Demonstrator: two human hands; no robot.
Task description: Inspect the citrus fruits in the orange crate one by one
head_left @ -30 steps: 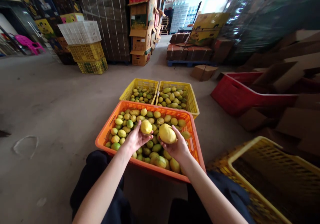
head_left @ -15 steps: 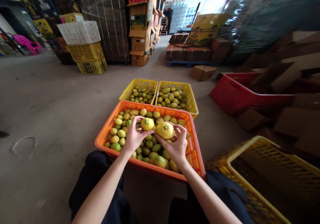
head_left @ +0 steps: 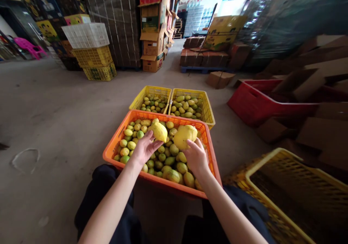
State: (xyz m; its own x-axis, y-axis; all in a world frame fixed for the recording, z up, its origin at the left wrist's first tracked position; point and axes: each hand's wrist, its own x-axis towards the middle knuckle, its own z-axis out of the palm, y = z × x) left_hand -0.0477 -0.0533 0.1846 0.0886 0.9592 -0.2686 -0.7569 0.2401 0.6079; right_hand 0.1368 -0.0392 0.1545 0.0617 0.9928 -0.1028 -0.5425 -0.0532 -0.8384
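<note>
While the left hand (head_left: 144,150) supports a smaller yellow fruit (head_left: 159,131) on half-curled fingers, the right hand (head_left: 197,158) grips a larger yellow fruit (head_left: 185,136) between thumb and fingers. The two fruits are apart, both above the heaped fruit (head_left: 173,175) in the orange crate (head_left: 214,157). For a careful look, a light fingertip hold seems best, leaving most of the skin exposed and letting each fruit roll without squeezing; staying low over the heap would soften any slip.

Grey floor (head_left: 54,110) spreads beneath everything. At far left are a pink chair (head_left: 29,48) and a white crate (head_left: 86,34) stacked on yellow baskets (head_left: 95,57); farther right rise cardboard boxes (head_left: 152,48). Two yellow crates (head_left: 208,108) of fruit sit just beyond the orange one. On the right lies a red crate (head_left: 269,108) and, nearer, an open yellow bin (head_left: 280,155).
</note>
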